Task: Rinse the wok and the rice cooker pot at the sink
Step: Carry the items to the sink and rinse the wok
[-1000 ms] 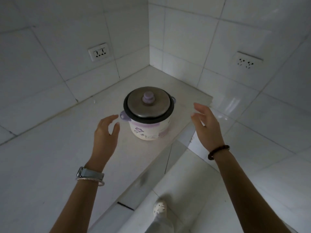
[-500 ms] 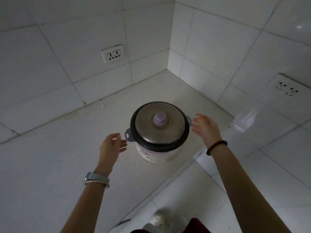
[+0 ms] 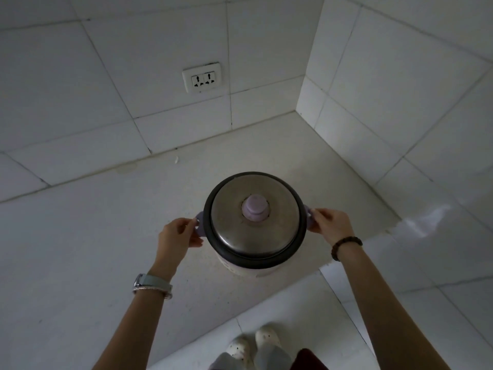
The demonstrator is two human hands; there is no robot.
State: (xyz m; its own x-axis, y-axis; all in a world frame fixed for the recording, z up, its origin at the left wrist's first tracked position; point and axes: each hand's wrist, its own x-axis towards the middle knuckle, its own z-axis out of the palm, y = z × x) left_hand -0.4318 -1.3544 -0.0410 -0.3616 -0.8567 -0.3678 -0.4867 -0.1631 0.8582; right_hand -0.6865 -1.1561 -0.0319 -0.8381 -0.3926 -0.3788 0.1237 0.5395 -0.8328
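A small white rice cooker (image 3: 254,265) stands on the white tiled counter (image 3: 93,249) near the corner. Its steel lid (image 3: 254,217) has a black rim and a lilac knob (image 3: 255,208). My left hand (image 3: 176,237) grips the lilac side handle on the cooker's left. On the opposite side, my right hand (image 3: 329,222) holds the right handle. The inner pot is hidden under the lid. No wok or sink is in view.
Tiled walls meet in a corner (image 3: 300,110) behind the cooker. A double socket (image 3: 203,77) sits on the back wall. The counter's front edge (image 3: 234,313) runs diagonally below the cooker, with the floor and my shoes (image 3: 253,343) beneath.
Both hands have closed in from either side and now hold the cooker's side handles. My view has moved closer and more directly over the cooker.
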